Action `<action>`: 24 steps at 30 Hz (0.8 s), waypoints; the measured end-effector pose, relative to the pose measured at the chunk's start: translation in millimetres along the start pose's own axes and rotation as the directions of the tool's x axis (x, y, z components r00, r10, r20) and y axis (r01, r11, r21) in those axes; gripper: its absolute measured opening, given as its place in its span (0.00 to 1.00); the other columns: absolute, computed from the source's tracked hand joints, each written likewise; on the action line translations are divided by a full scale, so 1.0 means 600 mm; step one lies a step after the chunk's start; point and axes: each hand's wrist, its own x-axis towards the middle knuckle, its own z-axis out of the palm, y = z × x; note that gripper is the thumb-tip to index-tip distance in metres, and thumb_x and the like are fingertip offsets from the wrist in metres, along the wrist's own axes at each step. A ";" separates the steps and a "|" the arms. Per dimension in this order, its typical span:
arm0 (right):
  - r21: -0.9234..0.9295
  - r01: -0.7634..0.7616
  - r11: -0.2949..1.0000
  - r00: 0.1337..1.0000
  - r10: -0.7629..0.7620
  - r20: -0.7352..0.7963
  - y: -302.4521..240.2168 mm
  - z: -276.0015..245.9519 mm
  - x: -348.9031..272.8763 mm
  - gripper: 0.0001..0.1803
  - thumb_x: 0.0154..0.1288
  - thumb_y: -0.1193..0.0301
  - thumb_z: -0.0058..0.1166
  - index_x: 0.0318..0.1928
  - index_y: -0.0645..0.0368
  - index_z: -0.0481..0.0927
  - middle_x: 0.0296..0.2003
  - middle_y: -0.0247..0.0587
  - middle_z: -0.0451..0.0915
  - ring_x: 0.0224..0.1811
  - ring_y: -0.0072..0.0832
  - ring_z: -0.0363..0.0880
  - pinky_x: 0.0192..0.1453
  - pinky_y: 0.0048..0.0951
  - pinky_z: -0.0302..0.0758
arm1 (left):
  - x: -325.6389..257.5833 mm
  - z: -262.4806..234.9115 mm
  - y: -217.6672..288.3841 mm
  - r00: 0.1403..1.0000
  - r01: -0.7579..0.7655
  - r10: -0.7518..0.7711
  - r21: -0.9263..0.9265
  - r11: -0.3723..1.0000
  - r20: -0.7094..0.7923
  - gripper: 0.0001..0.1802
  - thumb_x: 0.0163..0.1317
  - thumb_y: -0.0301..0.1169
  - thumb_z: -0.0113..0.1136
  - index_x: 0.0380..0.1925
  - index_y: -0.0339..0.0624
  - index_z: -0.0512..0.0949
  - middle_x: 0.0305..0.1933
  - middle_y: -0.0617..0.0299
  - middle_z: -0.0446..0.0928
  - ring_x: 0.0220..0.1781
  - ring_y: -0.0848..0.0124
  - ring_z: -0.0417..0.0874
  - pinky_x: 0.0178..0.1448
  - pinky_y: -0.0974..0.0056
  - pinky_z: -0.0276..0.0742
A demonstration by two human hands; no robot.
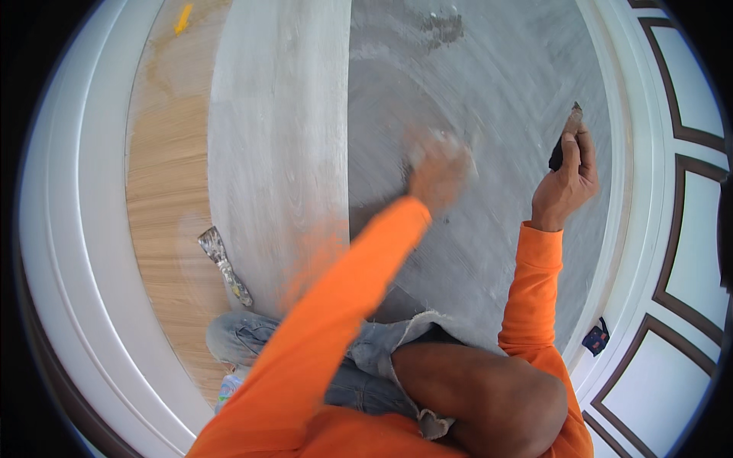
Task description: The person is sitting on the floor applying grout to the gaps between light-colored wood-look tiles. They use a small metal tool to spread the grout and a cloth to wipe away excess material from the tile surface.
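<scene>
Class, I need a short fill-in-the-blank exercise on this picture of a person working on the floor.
1. Both sleeves are ____ in colour.
2. The right hand holds a small ____.
3. The blurred left hand is over the ____ coated floor.
4. A spare putty knife lies on the ____ strip of floor.

Missing words: orange; scraper; grey; wooden

We're looking straight down at a grey skimmed surface (489, 84) with a paler white strip (279, 137) beside it and bare wood-grain board (164, 191) further left. Our left hand (437, 169) is pressed flat-ish on the grey part, blurry, orange sleeve (336, 305) running up to it. Our right hand (566, 177) is raised near the white frame (626, 153), fingers curled around a small putty knife (566, 133) with its blade pointing up. Another putty knife (224, 266), crusty with filler, lies on the wood near our ripped jeans (359, 359). A small dark blue thing (596, 337) sits by the frame, lower right.
</scene>
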 end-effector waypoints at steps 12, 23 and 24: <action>-0.050 -0.086 0.995 0.992 0.081 -0.092 0.037 -0.098 -0.002 0.19 0.74 0.69 0.62 0.60 0.66 0.88 0.46 0.40 0.89 0.45 0.22 0.85 0.54 0.24 0.80 | 0.107 0.005 -0.053 0.961 -0.214 0.210 0.004 0.977 0.183 0.22 0.74 0.39 0.58 0.62 0.38 0.79 0.59 0.46 0.82 0.64 0.51 0.82 0.69 0.45 0.78; -0.345 -0.121 0.931 0.942 0.218 0.257 0.219 -0.093 -0.106 0.14 0.72 0.69 0.63 0.53 0.55 0.92 0.40 0.43 0.87 0.39 0.32 0.83 0.46 0.38 0.78 | 0.013 -0.087 -0.348 0.970 0.239 -0.232 0.094 0.967 -0.080 0.23 0.75 0.41 0.59 0.68 0.58 0.81 0.66 0.59 0.80 0.68 0.57 0.76 0.74 0.46 0.66; -0.414 -0.171 0.894 0.922 0.294 0.252 0.239 -0.073 -0.131 0.14 0.71 0.69 0.62 0.52 0.56 0.92 0.39 0.45 0.86 0.40 0.37 0.84 0.47 0.40 0.78 | -0.017 -0.114 -0.353 0.969 0.223 -0.230 -0.088 0.971 -0.086 0.22 0.73 0.37 0.61 0.66 0.54 0.82 0.62 0.57 0.81 0.65 0.55 0.78 0.72 0.48 0.69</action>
